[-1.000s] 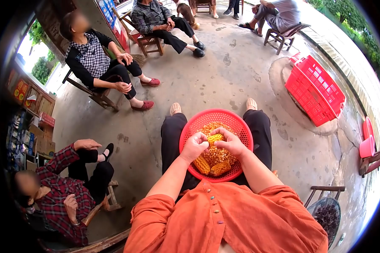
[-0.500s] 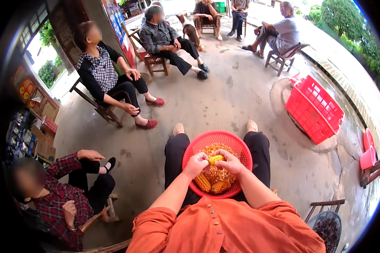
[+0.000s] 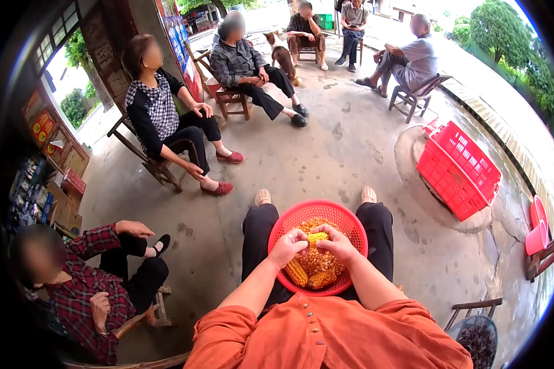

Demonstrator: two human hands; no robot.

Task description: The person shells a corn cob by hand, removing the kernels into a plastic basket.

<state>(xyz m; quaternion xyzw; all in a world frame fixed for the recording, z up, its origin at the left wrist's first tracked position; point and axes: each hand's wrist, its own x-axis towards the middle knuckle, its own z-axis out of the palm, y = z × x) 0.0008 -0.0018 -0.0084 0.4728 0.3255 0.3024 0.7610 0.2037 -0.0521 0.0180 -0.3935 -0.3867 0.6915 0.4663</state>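
A red perforated basket (image 3: 359, 224) rests between my legs, partly filled with loose corn kernels (image 3: 314, 261). Above the kernels, both hands hold one yellow corn cob (image 3: 317, 238). My left hand (image 3: 287, 247) grips its left end with bent fingers. On the other end, my right hand (image 3: 337, 245) is closed with thumb and fingers against the cob. Two more cobs lie in the near part of the basket: one long cob (image 3: 296, 272) at the left and a darker cob (image 3: 321, 280) beside it. My fingers cover parts of the held cob.
Several people sit on chairs around, one person (image 3: 86, 289) close on my left. A red crate (image 3: 458, 169) stands on the concrete at the right. Pink buckets (image 3: 537, 234) are at the far right, and a chair with a dark mesh holder (image 3: 476, 335) is at lower right. A dog (image 3: 282, 58) sits farther back.
The whole view has shifted slightly, so the basket and people appear lower. My hands stay on the corn cob, with small finger movements around it.
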